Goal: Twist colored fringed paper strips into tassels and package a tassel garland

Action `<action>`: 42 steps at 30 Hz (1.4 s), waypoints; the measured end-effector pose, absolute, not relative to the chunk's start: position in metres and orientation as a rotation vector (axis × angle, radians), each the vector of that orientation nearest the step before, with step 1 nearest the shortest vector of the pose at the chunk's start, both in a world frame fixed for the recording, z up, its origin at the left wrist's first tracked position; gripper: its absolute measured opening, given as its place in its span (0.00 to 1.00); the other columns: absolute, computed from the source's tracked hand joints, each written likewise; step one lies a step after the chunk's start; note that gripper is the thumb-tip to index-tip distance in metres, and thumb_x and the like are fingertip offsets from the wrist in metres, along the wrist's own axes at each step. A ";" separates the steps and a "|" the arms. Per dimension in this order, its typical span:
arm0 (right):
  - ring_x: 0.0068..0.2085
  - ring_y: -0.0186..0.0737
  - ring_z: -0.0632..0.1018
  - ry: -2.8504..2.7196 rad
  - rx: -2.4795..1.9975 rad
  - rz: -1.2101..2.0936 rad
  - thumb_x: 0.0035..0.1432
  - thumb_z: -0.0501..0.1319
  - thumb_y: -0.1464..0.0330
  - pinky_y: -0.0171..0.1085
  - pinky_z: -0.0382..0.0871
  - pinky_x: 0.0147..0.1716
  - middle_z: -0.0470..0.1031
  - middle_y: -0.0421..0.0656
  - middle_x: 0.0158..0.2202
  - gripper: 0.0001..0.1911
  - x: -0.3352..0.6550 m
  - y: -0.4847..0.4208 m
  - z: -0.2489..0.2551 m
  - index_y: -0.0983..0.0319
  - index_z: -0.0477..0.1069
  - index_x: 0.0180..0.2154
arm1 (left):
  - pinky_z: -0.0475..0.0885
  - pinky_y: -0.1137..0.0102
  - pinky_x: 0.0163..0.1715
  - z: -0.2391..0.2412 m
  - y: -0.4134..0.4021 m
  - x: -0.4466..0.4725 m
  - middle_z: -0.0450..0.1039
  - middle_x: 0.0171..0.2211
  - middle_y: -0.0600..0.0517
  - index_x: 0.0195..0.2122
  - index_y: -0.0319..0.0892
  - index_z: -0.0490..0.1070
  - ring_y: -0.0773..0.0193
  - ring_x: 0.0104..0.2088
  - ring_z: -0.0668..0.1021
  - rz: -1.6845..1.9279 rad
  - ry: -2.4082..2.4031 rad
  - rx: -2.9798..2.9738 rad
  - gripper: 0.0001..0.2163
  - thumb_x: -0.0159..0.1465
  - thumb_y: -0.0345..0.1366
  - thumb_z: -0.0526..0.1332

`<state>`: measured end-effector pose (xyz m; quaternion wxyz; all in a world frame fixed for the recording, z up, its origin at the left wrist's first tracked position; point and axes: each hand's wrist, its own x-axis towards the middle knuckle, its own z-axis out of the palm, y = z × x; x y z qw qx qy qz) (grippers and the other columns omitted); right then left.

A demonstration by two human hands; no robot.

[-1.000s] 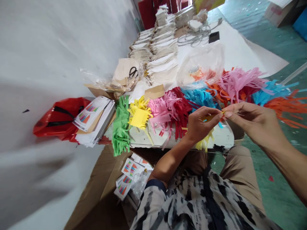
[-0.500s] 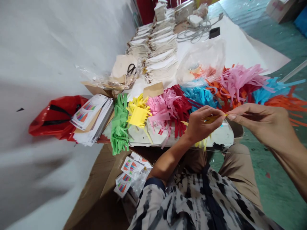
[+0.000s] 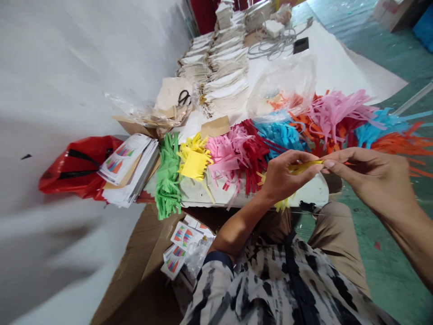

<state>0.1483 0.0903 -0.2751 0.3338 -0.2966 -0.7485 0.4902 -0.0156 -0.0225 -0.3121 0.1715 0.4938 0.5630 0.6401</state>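
Observation:
Both hands are raised over the table's front edge, fingertips meeting. Between the thumb and fingers of my left hand [image 3: 284, 175] is a yellow fringed paper tassel [image 3: 304, 168], its loose strips hanging below the palm. My right hand [image 3: 375, 169] pinches the tassel's narrow end, most of which its fingertips cover. Left of the hands lie a yellow tassel bundle [image 3: 194, 164], a green one [image 3: 168, 176], a pink one [image 3: 223, 153] and a dark red one [image 3: 252, 155]. Just behind my left hand sits a blue bundle [image 3: 282, 137].
More pink fringe [image 3: 341, 110] and orange fringe [image 3: 402, 144] spread to the right. Behind them are a clear plastic bag [image 3: 284, 85], stacked white paper bundles [image 3: 226, 85], a cable [image 3: 275, 47] and scissors [image 3: 184, 97]. Printed cards [image 3: 128, 158] rest beside a red bag [image 3: 79, 164].
More of the yellow tassel now shows between the fingertips, as a longer folded strip. My hands have barely shifted, and the view has moved slightly.

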 end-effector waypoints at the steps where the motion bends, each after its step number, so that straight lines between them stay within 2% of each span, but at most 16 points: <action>1: 0.35 0.36 0.82 -1.941 -0.789 1.279 0.60 0.78 0.51 0.35 0.75 0.36 0.87 0.40 0.36 0.15 0.149 0.091 -0.275 0.54 0.88 0.37 | 0.81 0.67 0.46 -0.312 -0.023 -0.015 0.86 0.43 0.48 0.44 0.44 0.84 0.63 0.41 0.85 1.815 1.600 1.386 0.09 0.70 0.43 0.75; 3: 0.35 0.36 0.83 -1.918 -0.813 1.306 0.60 0.78 0.50 0.34 0.76 0.37 0.88 0.41 0.38 0.16 0.150 0.092 -0.277 0.55 0.88 0.39 | 0.81 0.66 0.48 -0.312 -0.022 -0.015 0.86 0.42 0.48 0.43 0.44 0.84 0.62 0.42 0.85 1.830 1.580 1.375 0.09 0.70 0.44 0.75; 6: 0.37 0.37 0.84 -1.885 -0.840 1.415 0.56 0.80 0.48 0.34 0.78 0.36 0.88 0.42 0.41 0.20 0.151 0.097 -0.280 0.55 0.88 0.41 | 0.80 0.66 0.48 -0.313 -0.021 -0.016 0.84 0.40 0.49 0.39 0.44 0.83 0.63 0.41 0.84 1.877 1.516 1.361 0.09 0.71 0.44 0.73; 12: 0.35 0.37 0.85 -1.783 -0.830 1.632 0.49 0.84 0.49 0.32 0.81 0.37 0.88 0.42 0.38 0.22 0.150 0.100 -0.288 0.55 0.89 0.40 | 0.80 0.68 0.46 -0.318 -0.018 -0.012 0.83 0.40 0.50 0.39 0.43 0.82 0.65 0.41 0.84 1.875 1.411 1.250 0.11 0.70 0.45 0.74; 17: 0.36 0.40 0.85 -1.865 -0.803 1.561 0.51 0.82 0.49 0.36 0.81 0.36 0.88 0.44 0.39 0.20 0.149 0.095 -0.287 0.56 0.89 0.38 | 0.80 0.67 0.48 -0.319 -0.017 -0.008 0.83 0.40 0.49 0.39 0.42 0.82 0.64 0.41 0.83 1.824 1.412 1.127 0.16 0.66 0.49 0.77; 19: 0.39 0.42 0.85 -1.907 -0.797 1.562 0.53 0.81 0.49 0.38 0.80 0.38 0.89 0.45 0.42 0.22 0.150 0.094 -0.287 0.55 0.89 0.43 | 0.80 0.67 0.48 -0.321 -0.017 -0.008 0.84 0.40 0.49 0.39 0.41 0.82 0.63 0.41 0.83 1.797 1.418 1.087 0.18 0.64 0.51 0.78; 21: 0.38 0.41 0.85 -1.899 -0.807 1.552 0.55 0.80 0.50 0.38 0.80 0.39 0.89 0.44 0.40 0.22 0.153 0.093 -0.288 0.55 0.89 0.45 | 0.80 0.67 0.48 -0.324 -0.019 -0.008 0.84 0.40 0.49 0.39 0.41 0.81 0.64 0.41 0.83 1.767 1.433 1.085 0.19 0.64 0.53 0.77; 24: 0.32 0.40 0.82 -1.894 -0.794 1.461 0.56 0.79 0.50 0.38 0.76 0.35 0.86 0.42 0.32 0.17 0.157 0.091 -0.293 0.55 0.88 0.39 | 0.77 0.69 0.44 -0.327 -0.025 -0.006 0.82 0.39 0.51 0.45 0.42 0.81 0.65 0.39 0.81 1.695 1.482 1.146 0.19 0.66 0.53 0.76; 26: 0.34 0.42 0.83 -1.985 -0.716 1.378 0.58 0.78 0.52 0.40 0.76 0.36 0.86 0.42 0.34 0.13 0.161 0.088 -0.296 0.54 0.88 0.36 | 0.75 0.70 0.42 -0.325 -0.030 -0.005 0.81 0.38 0.53 0.47 0.44 0.80 0.66 0.38 0.80 1.600 1.534 1.207 0.20 0.66 0.54 0.76; 29: 0.39 0.45 0.85 -2.115 -0.619 1.299 0.63 0.75 0.54 0.42 0.77 0.40 0.88 0.42 0.40 0.09 0.166 0.083 -0.298 0.50 0.89 0.37 | 0.72 0.70 0.39 -0.321 -0.039 -0.006 0.80 0.36 0.53 0.41 0.43 0.81 0.66 0.36 0.77 1.439 1.564 1.251 0.21 0.67 0.58 0.73; 32: 0.39 0.45 0.85 -2.161 -0.611 1.353 0.64 0.76 0.53 0.43 0.77 0.40 0.88 0.41 0.40 0.08 0.170 0.081 -0.300 0.48 0.90 0.39 | 0.69 0.71 0.34 -0.320 -0.049 -0.008 0.77 0.30 0.54 0.36 0.41 0.81 0.67 0.31 0.74 1.363 1.485 1.154 0.26 0.67 0.63 0.71; 35: 0.37 0.44 0.84 -2.168 -0.623 1.358 0.62 0.76 0.51 0.41 0.76 0.38 0.87 0.42 0.38 0.11 0.171 0.082 -0.301 0.50 0.90 0.37 | 0.69 0.71 0.33 -0.323 -0.059 -0.010 0.75 0.28 0.54 0.34 0.40 0.80 0.68 0.30 0.73 1.328 1.454 1.065 0.27 0.66 0.64 0.72; 38: 0.32 0.41 0.83 -2.120 -0.685 1.434 0.60 0.77 0.48 0.38 0.76 0.30 0.86 0.44 0.36 0.17 0.161 0.088 -0.299 0.54 0.88 0.35 | 0.68 0.71 0.34 -0.325 -0.068 -0.014 0.76 0.31 0.53 0.37 0.41 0.80 0.67 0.32 0.73 1.300 1.510 1.066 0.26 0.67 0.64 0.70; 40: 0.31 0.41 0.83 -2.011 -0.783 1.560 0.55 0.79 0.45 0.37 0.78 0.28 0.85 0.45 0.37 0.23 0.148 0.098 -0.294 0.57 0.86 0.36 | 0.66 0.71 0.32 -0.327 -0.071 -0.020 0.72 0.30 0.55 0.37 0.42 0.78 0.67 0.31 0.71 1.272 1.582 1.096 0.25 0.69 0.63 0.68; 42: 0.32 0.44 0.85 -1.853 -0.888 1.692 0.46 0.83 0.43 0.39 0.83 0.30 0.84 0.44 0.36 0.29 0.128 0.114 -0.287 0.58 0.83 0.36 | 0.63 0.71 0.29 -0.328 -0.071 -0.028 0.67 0.28 0.56 0.36 0.44 0.74 0.67 0.29 0.68 1.244 1.665 1.139 0.22 0.72 0.60 0.64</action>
